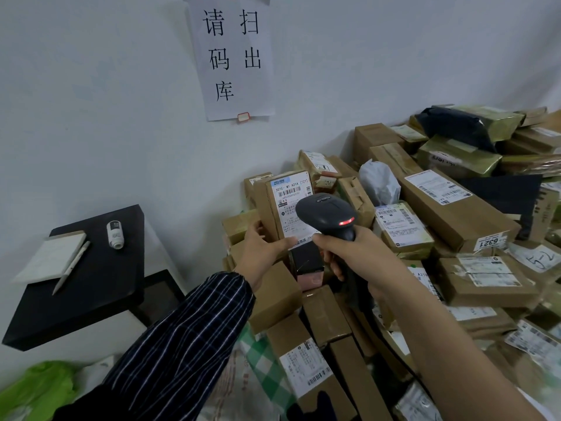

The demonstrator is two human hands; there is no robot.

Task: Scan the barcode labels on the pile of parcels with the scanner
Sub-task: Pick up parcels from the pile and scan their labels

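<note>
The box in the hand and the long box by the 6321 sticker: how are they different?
The held box stands upright, gripped by the left hand; the long box lies slanted on the pile, untouched. The held box is shorter than the long box. Its label nearly fills its face; the long box's label covers only part. Both are brown cardboard with white barcode labels.

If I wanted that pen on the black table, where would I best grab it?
Probably mid-barrel, from above. The pen lies flat and slanted along the notepad's edge, its lower end out over the table, so both long sides look free for fingers to pinch across it.
</note>
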